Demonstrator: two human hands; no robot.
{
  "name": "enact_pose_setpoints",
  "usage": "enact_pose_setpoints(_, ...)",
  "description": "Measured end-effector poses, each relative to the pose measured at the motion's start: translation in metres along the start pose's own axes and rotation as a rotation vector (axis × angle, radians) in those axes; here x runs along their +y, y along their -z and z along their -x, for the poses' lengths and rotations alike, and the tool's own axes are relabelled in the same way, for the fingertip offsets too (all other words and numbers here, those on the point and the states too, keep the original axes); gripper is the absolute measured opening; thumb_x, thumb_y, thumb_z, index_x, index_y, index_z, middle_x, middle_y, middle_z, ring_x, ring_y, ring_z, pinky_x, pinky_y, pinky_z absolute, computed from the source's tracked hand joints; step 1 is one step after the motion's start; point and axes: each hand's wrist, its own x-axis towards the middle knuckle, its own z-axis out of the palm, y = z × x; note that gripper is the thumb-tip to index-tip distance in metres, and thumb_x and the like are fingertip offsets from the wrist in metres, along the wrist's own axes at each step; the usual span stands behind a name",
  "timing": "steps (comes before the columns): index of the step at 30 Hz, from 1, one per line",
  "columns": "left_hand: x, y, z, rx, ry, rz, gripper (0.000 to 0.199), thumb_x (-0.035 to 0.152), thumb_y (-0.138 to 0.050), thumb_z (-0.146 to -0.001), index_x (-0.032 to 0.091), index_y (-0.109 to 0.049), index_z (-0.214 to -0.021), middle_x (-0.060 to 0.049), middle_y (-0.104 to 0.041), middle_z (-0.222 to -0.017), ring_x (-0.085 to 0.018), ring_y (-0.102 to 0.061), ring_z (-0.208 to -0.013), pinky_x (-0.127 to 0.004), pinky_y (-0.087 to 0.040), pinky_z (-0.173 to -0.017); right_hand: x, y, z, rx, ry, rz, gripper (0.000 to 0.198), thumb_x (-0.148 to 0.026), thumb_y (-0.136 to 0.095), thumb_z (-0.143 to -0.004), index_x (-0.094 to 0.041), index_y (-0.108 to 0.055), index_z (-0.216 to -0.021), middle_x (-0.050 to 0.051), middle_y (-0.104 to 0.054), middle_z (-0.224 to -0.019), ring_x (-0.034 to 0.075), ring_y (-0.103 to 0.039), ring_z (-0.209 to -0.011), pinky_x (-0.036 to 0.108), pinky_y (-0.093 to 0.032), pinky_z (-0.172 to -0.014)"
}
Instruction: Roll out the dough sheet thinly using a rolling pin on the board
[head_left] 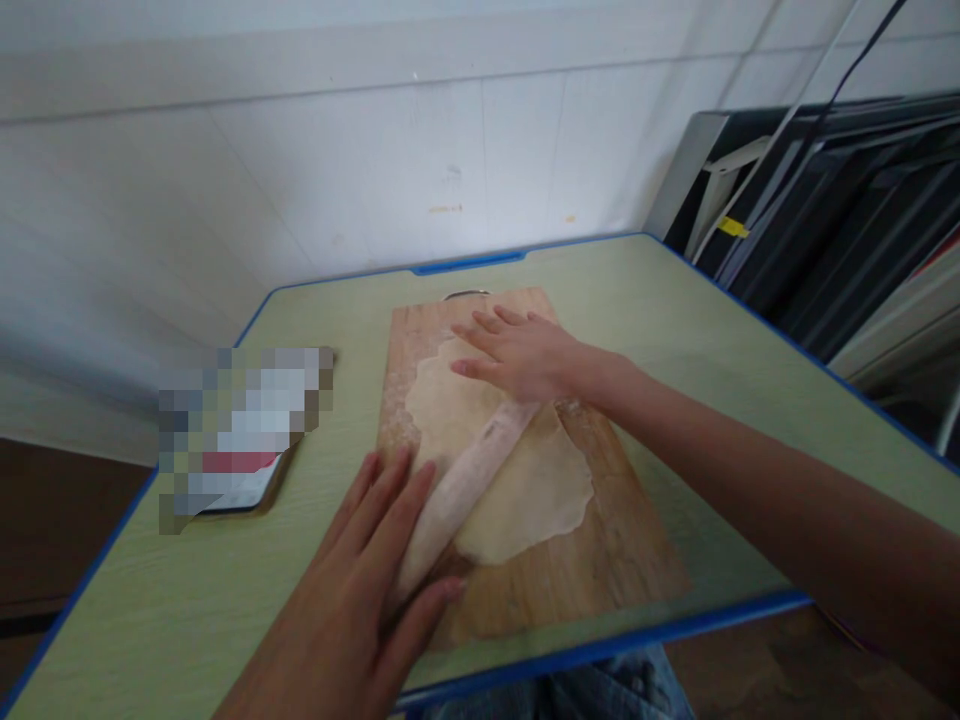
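A pale, floured rolling pin [472, 480] lies diagonally across a thin, flattened sheet of dough [529, 505]. The dough spreads over a wooden cutting board [600, 570], its edge uneven. My left hand [360, 580] holds the near end of the pin, thumb on one side and outstretched fingers on the other. That end is partly hidden under the palm. At the far end, my right hand [521, 355] rests flat with its fingers spread over the dough and board, its palm over the pin's tip. Flour dusts the board's left side.
The board sits on a light green table [697, 400] with a blue edge [630, 640]. A blurred-out flat object, perhaps a phone [255, 440], lies to the left. A white wall [450, 170] stands behind, and dark flat panels [840, 220] lean at the right.
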Motion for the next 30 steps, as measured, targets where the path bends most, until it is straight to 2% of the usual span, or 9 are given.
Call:
enact_pose_setpoints(2, -0.002, 0.0, -0.002, -0.006, -0.003, -0.003, 0.058, 0.048, -0.032, -0.097, 0.02, -0.026, -0.148, -0.012, -0.046, -0.145, -0.031, -0.045, -0.13, -0.047, -0.054, -0.089, 0.0, 0.001, -0.008, -0.011, 0.062, 0.035, 0.047, -0.042, -0.028, -0.099, -0.028, -0.044, -0.142, 0.008, -0.033, -0.155, 0.037, -0.025, -0.141, 0.062, -0.029, -0.106)
enact_pose_setpoints(5, 0.002, 0.001, -0.002, -0.001, 0.0, -0.019, 0.06, 0.048, -0.032, -0.097, 0.018, -0.026, -0.148, -0.014, -0.044, -0.146, -0.032, -0.044, -0.131, -0.048, -0.054, -0.089, -0.002, 0.004, -0.006, -0.025, -0.002, -0.003, 0.049, -0.043, -0.027, -0.099, -0.028, -0.041, -0.144, 0.008, -0.03, -0.156, 0.037, -0.022, -0.142, 0.063, -0.028, -0.107)
enact_pose_setpoints(8, 0.012, 0.001, 0.001, 0.006, -0.022, -0.028, 0.066, 0.049, -0.036, -0.095, 0.014, -0.024, -0.149, -0.017, -0.043, -0.146, -0.034, -0.044, -0.132, -0.047, -0.055, -0.089, -0.005, 0.004, 0.014, 0.01, -0.117, -0.076, 0.059, -0.051, -0.023, -0.098, -0.02, -0.033, -0.148, 0.013, -0.029, -0.155, 0.036, -0.024, -0.142, 0.064, -0.028, -0.106)
enact_pose_setpoints(11, 0.024, -0.001, 0.007, 0.017, -0.077, -0.016, 0.072, 0.05, -0.04, -0.093, 0.012, -0.019, -0.151, -0.017, -0.045, -0.145, -0.035, -0.042, -0.133, -0.047, -0.055, -0.091, -0.005, 0.002, 0.037, 0.068, -0.13, -0.088, 0.059, -0.049, -0.026, -0.098, -0.017, -0.034, -0.147, 0.015, -0.032, -0.154, 0.034, -0.025, -0.142, 0.061, -0.027, -0.108)
enact_pose_setpoints(14, 0.029, -0.005, 0.011, 0.008, -0.079, -0.007, 0.075, 0.05, -0.04, -0.093, 0.013, -0.014, -0.152, -0.015, -0.046, -0.144, -0.034, -0.044, -0.132, -0.044, -0.055, -0.091, -0.004, 0.001, 0.045, 0.077, -0.125, -0.097, 0.058, -0.047, -0.023, -0.098, -0.018, -0.035, -0.147, 0.013, -0.032, -0.154, 0.031, -0.025, -0.142, 0.06, -0.026, -0.109)
enact_pose_setpoints(18, 0.021, -0.008, 0.009, 0.03, -0.03, 0.02, 0.07, 0.049, -0.037, -0.095, 0.015, -0.015, -0.152, -0.015, -0.048, -0.143, -0.029, -0.053, -0.125, -0.037, -0.058, -0.087, -0.006, 0.006, 0.021, 0.006, -0.094, -0.12, 0.062, -0.053, -0.022, -0.097, -0.02, -0.032, -0.148, 0.012, -0.03, -0.155, 0.032, -0.024, -0.143, 0.061, -0.026, -0.109)
enact_pose_setpoints(21, 0.011, -0.004, 0.003, 0.029, -0.025, 0.005, 0.065, 0.046, -0.034, -0.096, 0.017, -0.017, -0.151, -0.014, -0.045, -0.145, -0.03, -0.053, -0.125, -0.04, -0.058, -0.087, -0.009, 0.01, -0.002, -0.057, -0.09, -0.165, 0.067, -0.059, -0.016, -0.096, -0.021, -0.027, -0.15, 0.009, -0.022, -0.157, 0.03, -0.018, -0.144, 0.059, -0.02, -0.112)
enact_pose_setpoints(24, 0.009, 0.0, 0.002, 0.018, -0.026, -0.015, 0.066, 0.047, -0.034, -0.096, 0.016, -0.016, -0.152, -0.016, -0.044, -0.146, -0.032, -0.049, -0.128, -0.044, -0.057, -0.087, -0.011, 0.012, -0.007, -0.052, -0.107, -0.168, 0.068, -0.06, -0.015, -0.095, -0.024, -0.026, -0.151, 0.007, -0.02, -0.158, 0.03, -0.017, -0.145, 0.058, -0.018, -0.113)
enact_pose_setpoints(30, 0.038, -0.005, 0.012, -0.016, -0.038, -0.104, 0.074, 0.052, -0.037, -0.092, 0.014, -0.014, -0.152, -0.017, -0.042, -0.146, -0.038, -0.044, -0.131, -0.054, -0.055, -0.088, -0.006, 0.005, 0.034, -0.007, -0.089, -0.092, 0.057, -0.046, -0.03, -0.097, -0.021, -0.035, -0.147, 0.011, -0.031, -0.155, 0.032, -0.025, -0.142, 0.061, -0.023, -0.11)
